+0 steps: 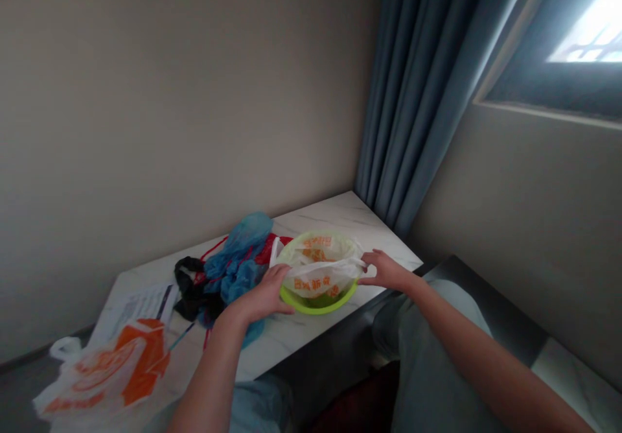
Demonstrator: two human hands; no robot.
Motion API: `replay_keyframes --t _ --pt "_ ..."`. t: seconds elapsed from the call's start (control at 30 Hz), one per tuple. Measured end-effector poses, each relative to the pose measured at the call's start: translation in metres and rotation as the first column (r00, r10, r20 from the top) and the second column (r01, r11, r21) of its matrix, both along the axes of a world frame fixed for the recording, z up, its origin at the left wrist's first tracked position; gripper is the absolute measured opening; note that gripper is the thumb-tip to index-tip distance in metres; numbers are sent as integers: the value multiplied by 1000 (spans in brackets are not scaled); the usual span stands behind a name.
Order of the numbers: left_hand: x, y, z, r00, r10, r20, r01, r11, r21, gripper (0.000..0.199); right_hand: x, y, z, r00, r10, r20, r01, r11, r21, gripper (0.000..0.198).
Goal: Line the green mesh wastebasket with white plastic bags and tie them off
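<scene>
A white plastic bag [318, 276] with orange lettering lies spread inside a lime-green basin [318, 310]. Its near edge runs between my two hands. At the basin's left rim, my left hand [262, 295] has its fingers on the bag's edge, with the thumb held lower and apart. My right hand [383, 271] grips the bag's right end beside the basin's right rim. The folds of the bag partly hide the basin's inside. Crumpled blue plastic bags [238, 274] lie just left of the basin, near my left hand.
The white marbled table [321, 216] stands against a wall. On its left are a black bag [187, 284], a red bag [269, 249], a printed sheet [138, 306] and an orange-and-white bag [114, 371]. A blue curtain [413, 89] hangs at the far corner.
</scene>
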State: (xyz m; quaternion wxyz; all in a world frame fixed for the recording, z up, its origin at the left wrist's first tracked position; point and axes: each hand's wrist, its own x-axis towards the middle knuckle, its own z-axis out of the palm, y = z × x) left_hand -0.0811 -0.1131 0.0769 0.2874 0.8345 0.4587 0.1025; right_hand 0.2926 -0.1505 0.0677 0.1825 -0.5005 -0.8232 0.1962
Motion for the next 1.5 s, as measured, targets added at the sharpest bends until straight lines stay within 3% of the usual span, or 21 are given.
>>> replay_keyframes --t 0.33,0.6,0.93,1.3,1.5 --pt "1 3 -6 999 -6 35 -1 980 197 60 -4 6 -11 1000 19 15 -20 994 104 33" --pt "6 1 -13 999 25 -29 -13 934 357 23 -10 16 -27 997 -45 67 33 986 162 31" --pt "13 -8 -11 988 76 -135 -18 921 389 5 -15 14 -39 974 -27 225 6 996 94 42" --pt "17 -13 -17 979 77 -191 -10 944 330 5 -16 16 -47 959 -24 281 44 997 -67 37" --pt "22 -15 -18 968 95 -231 -21 953 303 8 -21 17 -52 951 -4 309 33 996 -87 37"
